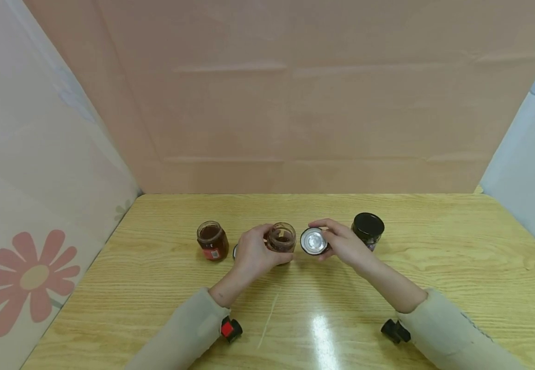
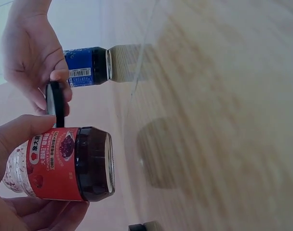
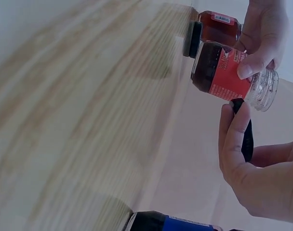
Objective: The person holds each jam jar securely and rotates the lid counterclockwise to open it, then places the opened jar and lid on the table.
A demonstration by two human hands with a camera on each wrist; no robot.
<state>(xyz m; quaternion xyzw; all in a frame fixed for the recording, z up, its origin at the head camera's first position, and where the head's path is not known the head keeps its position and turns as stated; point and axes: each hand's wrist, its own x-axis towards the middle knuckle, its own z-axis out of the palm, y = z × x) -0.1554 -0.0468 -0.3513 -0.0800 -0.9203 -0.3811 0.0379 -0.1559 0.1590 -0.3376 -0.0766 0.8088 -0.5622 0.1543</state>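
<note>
My left hand (image 1: pixel 254 252) grips an uncapped glass jam jar (image 2: pixel 59 166) with a red label, fingers on one side and thumb on the other. The jar is upright, its mouth up, and looks raised slightly off the table. Just to its right, my right hand (image 1: pixel 347 247) pinches a black lid (image 1: pixel 313 241) by the rim, the silvery inside turned toward my head. In the right wrist view the lid (image 3: pixel 246 137) stands on edge, close beside the jar's glass neck (image 3: pixel 264 91). Some dark jam shows low inside the jar.
A second uncapped jam jar (image 1: pixel 213 244) stands to the left on the wooden table (image 1: pixel 457 246). Another lid (image 1: pixel 235 252) is partly hidden behind my left hand. A black-lidded jar (image 1: pixel 368 226) with a blue label stands behind my right hand. A pinkish-brown wall (image 1: pixel 290 118) closes the back.
</note>
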